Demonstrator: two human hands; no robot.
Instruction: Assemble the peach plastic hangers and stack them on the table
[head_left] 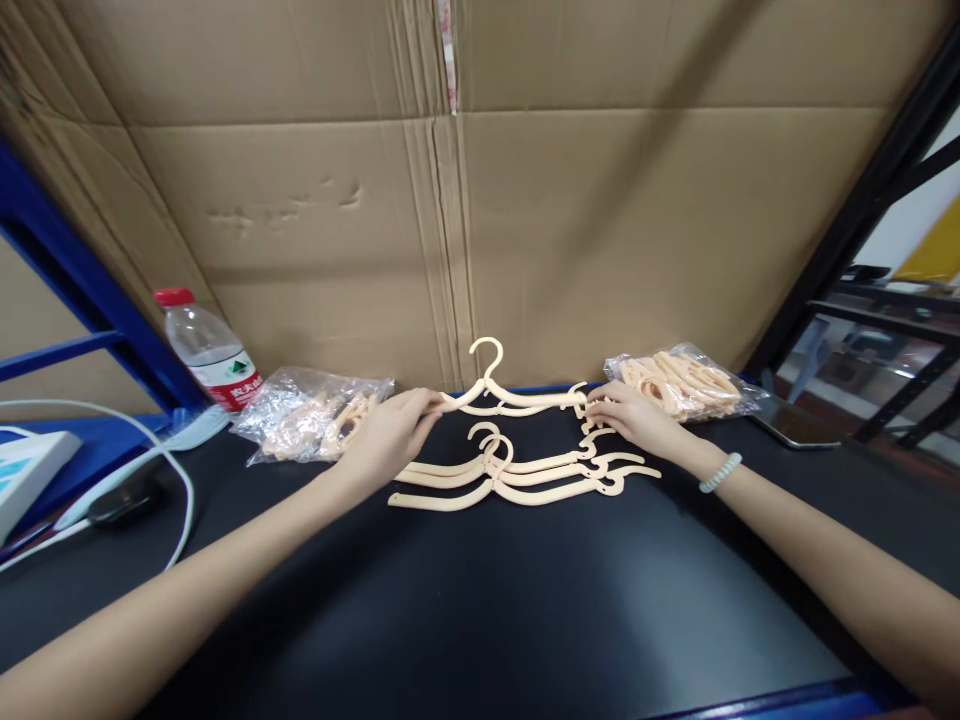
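Note:
A cream plastic clothes hanger [525,398], its hook pointing up, is held between my two hands just above the black table. My left hand [397,428] pinches the tip of its left arm. At the other end, the fingers of my right hand [628,412] are closed around the right arm's tip, where a small curved piece shows. Several similar hangers [457,497] lie in a staggered row nearer to me, with curved end pieces [611,478] on their right ends. Another hanger lies partly hidden behind the held one.
Clear plastic bags of cream parts lie at the left [300,410] and right [675,382]. A red-capped water bottle [214,350] leans at the back left. A phone-like flat object [796,422] lies right. White cables [184,480] run along the left. Cardboard [562,200] walls the back.

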